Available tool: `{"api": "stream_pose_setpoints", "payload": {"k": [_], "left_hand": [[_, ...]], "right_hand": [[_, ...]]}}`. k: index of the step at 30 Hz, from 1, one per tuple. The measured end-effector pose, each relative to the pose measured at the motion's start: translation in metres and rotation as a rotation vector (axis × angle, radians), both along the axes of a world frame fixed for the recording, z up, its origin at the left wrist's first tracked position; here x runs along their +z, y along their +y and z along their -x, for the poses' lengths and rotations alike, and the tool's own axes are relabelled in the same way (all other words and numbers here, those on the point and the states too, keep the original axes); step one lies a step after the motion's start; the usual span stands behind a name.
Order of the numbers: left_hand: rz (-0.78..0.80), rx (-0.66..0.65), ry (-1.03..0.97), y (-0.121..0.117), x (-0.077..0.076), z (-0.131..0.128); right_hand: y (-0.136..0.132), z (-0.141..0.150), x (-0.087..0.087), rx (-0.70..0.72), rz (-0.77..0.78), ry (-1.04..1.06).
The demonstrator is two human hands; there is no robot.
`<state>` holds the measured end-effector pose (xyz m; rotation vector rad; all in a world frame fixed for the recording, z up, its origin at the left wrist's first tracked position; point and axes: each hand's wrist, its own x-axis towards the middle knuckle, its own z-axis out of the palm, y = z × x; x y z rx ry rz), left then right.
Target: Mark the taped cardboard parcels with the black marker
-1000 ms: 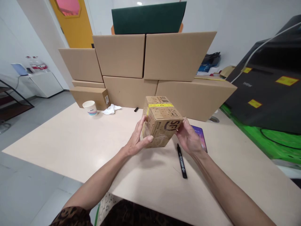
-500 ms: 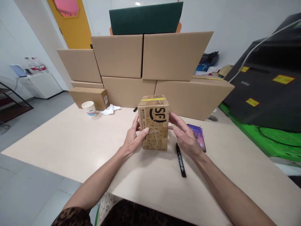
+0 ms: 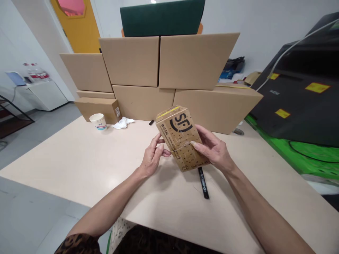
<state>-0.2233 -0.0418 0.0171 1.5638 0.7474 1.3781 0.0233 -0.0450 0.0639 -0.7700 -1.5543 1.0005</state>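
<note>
A small brown cardboard box with black "SF" print and yellow tape on its top is tilted above the table. My right hand grips its right side, thumb on the printed front and fingers behind. My left hand is beside the box's left edge, fingers apart and partly curled; whether a fingertip touches the box I cannot tell. A black marker pen lies on the table below, its upper end covered by the box.
Large cardboard boxes are stacked along the table's back, with a dark green box on top. A paper cup, crumpled tissue and small black cap are on the table. Black equipment stands at right.
The box has gone from upright to tilted, its top leaning left. My right hand has closed on its side; my left thumb has come off the front. The phone is no longer visible.
</note>
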Motion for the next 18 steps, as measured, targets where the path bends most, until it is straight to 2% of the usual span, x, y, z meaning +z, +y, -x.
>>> {"api": "stream_pose_setpoints", "payload": {"k": [4,6,8,10,12,16,18], "left_hand": [[-0.163,0.014,0.149,0.008,-0.004,0.006],[-0.316,0.120,0.255,0.016,-0.003,0.015],[-0.546,0.314,0.339,0.024,0.002,0.027],[-0.709,0.412,0.423,0.029,0.009,0.039],[-0.756,0.390,0.531,0.031,0.018,0.048],[-0.794,0.234,0.661,0.026,0.035,0.058],[-0.841,0.221,0.699,0.022,0.042,0.062]], "right_hand": [[0.006,-0.012,0.004,0.022,0.014,-0.007],[0.007,-0.014,0.005,0.037,0.010,-0.029],[0.006,-0.014,0.007,0.056,-0.019,-0.060],[0.005,-0.013,0.009,0.074,-0.050,-0.116],[0.003,-0.012,0.011,0.092,-0.078,-0.184],[0.002,-0.008,0.011,0.102,-0.118,-0.247],[0.001,-0.006,0.012,0.096,-0.125,-0.255]]}}
